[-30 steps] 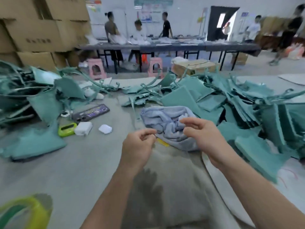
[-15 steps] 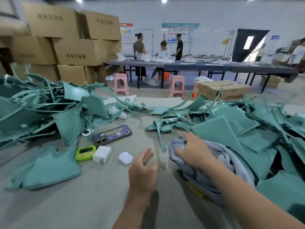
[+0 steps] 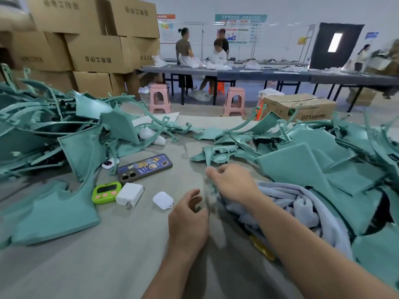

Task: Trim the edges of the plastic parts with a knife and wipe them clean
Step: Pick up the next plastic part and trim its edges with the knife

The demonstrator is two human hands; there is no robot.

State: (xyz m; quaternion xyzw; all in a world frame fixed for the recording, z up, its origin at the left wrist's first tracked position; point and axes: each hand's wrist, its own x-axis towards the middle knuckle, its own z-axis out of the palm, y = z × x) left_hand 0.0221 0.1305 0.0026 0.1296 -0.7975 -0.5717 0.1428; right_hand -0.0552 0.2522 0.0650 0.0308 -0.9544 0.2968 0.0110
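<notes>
Only two parts of the person show: left hand with left forearm, right hand with right forearm. Both arms are bare down to the bottom frame edge. Right forearm looks thicker, stretched by the wide-angle lens near the corner. Fingertips on both hands are blurred, nail detail unreadable. Clothing is out of frame, can't tell.

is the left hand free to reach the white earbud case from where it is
Probably yes. The left hand holds nothing, its fingers loosely curled, and the white earbud case lies just to its left on bare table, with nothing between them. The charger sits on the case's far side.
</notes>
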